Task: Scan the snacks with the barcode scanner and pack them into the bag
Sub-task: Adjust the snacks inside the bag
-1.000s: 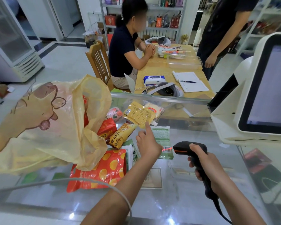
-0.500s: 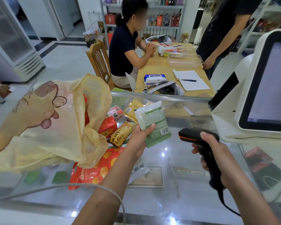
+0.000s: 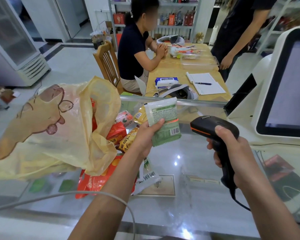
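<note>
Scanning looks to be the step in hand at a glass shop counter (image 3: 180,196). The person's left hand (image 3: 145,135) grips a green snack packet (image 3: 164,129) by its left edge, raised above the counter's middle. The right hand (image 3: 232,153) is wrapped round the handle of a black barcode scanner (image 3: 213,125) aimed at the packet from just beside it. The red scan line (image 3: 173,121) falls across printed text, above the barcode (image 3: 175,131) near the packet's lower right corner. The next move probably calls for lowering the beam or tilting the packet until the two cross, then swinging the packet left. A yellow plastic bag (image 3: 50,135) slumps over the counter's left side, mouth towards the hands, with something red inside. A white till screen (image 3: 287,87) stands at the right edge. Loose packs lie between hand and bag: an orange-red pouch (image 3: 93,181), a yellow packet (image 3: 128,139) and a red carton (image 3: 116,132). They could crowd that path, and a grey cable (image 3: 93,194) drapes over the left forearm.
</note>
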